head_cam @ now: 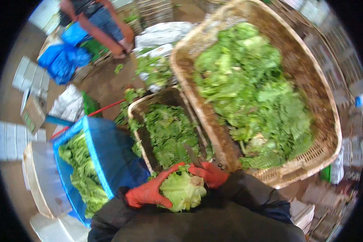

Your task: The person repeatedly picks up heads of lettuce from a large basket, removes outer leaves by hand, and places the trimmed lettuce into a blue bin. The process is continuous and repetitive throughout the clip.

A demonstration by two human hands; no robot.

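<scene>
My left hand [152, 191], in a red glove, grips a head of lettuce [183, 190] from the side, close to my body. My right hand [210, 174], also gloved in red, is closed around a knife [192, 155] whose blade points up and away over the crate. The right fingertips lie at the upper right of the lettuce. Just beyond both hands stands a smaller dirty plastic crate [143, 154] with loose green leaves [172, 133] in it. The larger brown-stained crate [293, 36] on the right holds a heap of lettuce [254, 90].
A blue-lined container [98, 157] with lettuce heads [81, 175] stands at the left. A red rod [106, 108] runs behind it. White sacks [161, 34] and leafy greens lie beyond the smaller crate. Another person [106, 27] is at the upper left beside blue plastic bags [62, 60].
</scene>
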